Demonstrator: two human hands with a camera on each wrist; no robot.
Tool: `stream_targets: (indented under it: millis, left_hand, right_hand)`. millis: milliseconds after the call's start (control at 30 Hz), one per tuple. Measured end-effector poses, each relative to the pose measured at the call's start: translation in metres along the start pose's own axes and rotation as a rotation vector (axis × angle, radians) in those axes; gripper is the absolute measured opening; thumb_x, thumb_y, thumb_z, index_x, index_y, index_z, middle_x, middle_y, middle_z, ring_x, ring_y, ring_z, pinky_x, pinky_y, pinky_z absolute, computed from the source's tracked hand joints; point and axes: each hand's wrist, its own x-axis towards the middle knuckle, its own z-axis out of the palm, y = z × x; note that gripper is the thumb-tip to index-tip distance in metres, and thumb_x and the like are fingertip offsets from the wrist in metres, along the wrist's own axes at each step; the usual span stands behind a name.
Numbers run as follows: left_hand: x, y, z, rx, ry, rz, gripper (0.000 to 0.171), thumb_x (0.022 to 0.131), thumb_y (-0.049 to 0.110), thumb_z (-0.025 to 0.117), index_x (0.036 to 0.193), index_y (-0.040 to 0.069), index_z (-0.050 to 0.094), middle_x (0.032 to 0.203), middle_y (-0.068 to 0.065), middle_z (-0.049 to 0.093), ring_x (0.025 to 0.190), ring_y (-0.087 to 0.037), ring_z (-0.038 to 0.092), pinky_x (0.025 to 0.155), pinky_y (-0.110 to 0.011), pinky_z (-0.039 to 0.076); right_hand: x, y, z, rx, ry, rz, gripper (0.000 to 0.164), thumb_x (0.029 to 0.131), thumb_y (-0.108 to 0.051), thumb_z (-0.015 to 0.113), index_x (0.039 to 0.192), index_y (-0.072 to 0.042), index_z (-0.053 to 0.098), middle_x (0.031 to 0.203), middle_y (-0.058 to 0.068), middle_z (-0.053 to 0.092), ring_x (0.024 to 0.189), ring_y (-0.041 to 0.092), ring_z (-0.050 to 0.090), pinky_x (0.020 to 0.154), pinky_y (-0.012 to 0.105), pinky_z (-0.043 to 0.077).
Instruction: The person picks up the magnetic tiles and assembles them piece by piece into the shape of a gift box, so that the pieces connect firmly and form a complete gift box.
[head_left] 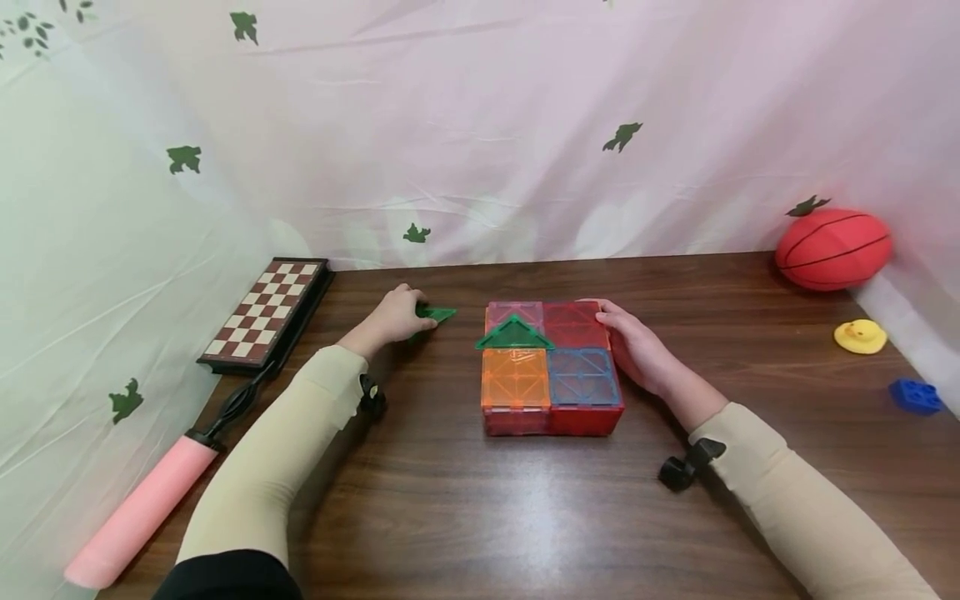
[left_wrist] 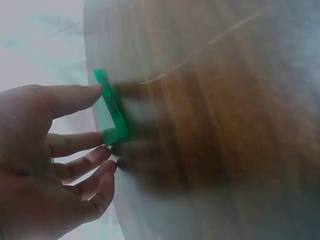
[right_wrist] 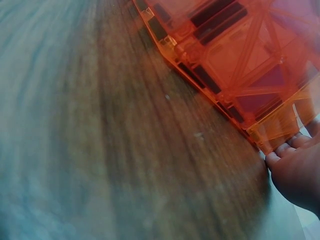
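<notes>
My left hand [head_left: 397, 315] pinches a green triangular magnetic tile [left_wrist: 118, 131] between thumb and fingers, just above the table left of a tile box. That low box [head_left: 515, 379] is built from translucent magnetic tiles, with pink, red, orange and blue squares on top and reddish sides. Across the pink and orange squares, a second green triangle tile [head_left: 516, 333] stands tilted or upright. My right hand [head_left: 637, 350] holds the box at its far right corner, fingers round the back edge and thumb at the side. In the right wrist view its fingertips [right_wrist: 274, 159] touch the tile edge.
A checkered board [head_left: 264, 308] lies at the far left, with a pink hand pump [head_left: 146, 508] in front of it. At the right are a red ball [head_left: 834, 250], a yellow rubber duck [head_left: 860, 336] and a blue toy brick [head_left: 916, 396]. Curtains border the table.
</notes>
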Motion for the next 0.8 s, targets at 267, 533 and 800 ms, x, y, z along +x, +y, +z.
stream_targets:
  millis: [267,533,800]
  left_hand:
    - [0.002,-0.001,0.0,-0.1,0.012,-0.047,0.041,0.095,0.022,0.074,0.121,-0.002,0.056,0.118,-0.023,0.059,0.102,-0.034,0.055,0.09,-0.046,0.047]
    - [-0.009,0.022,-0.01,-0.182,0.183,-0.008,0.025,0.096,0.004,0.068,0.119,0.001,0.06,0.116,-0.02,0.066,0.104,-0.033,0.062,0.086,-0.045,0.051]
    - [-0.02,0.09,-0.054,-0.302,0.238,0.225,0.016,0.094,0.01,0.074,0.103,0.001,0.064,0.1,-0.012,0.069,0.095,-0.024,0.066,0.085,-0.037,0.053]
  right_hand:
    - [0.001,0.001,0.001,-0.021,0.02,0.009,0.039,0.111,-0.032,0.036,0.144,-0.011,0.043,0.129,0.001,0.061,0.121,0.017,0.055,0.103,0.029,0.042]
    - [0.001,0.002,0.002,0.001,0.014,0.006,0.037,0.111,-0.031,0.037,0.142,-0.011,0.045,0.127,0.0,0.062,0.119,0.016,0.056,0.101,0.029,0.044]
    - [0.0,0.001,0.001,-0.005,0.023,0.006,0.036,0.111,-0.031,0.036,0.141,-0.013,0.045,0.127,-0.001,0.062,0.119,0.016,0.056,0.101,0.029,0.043]
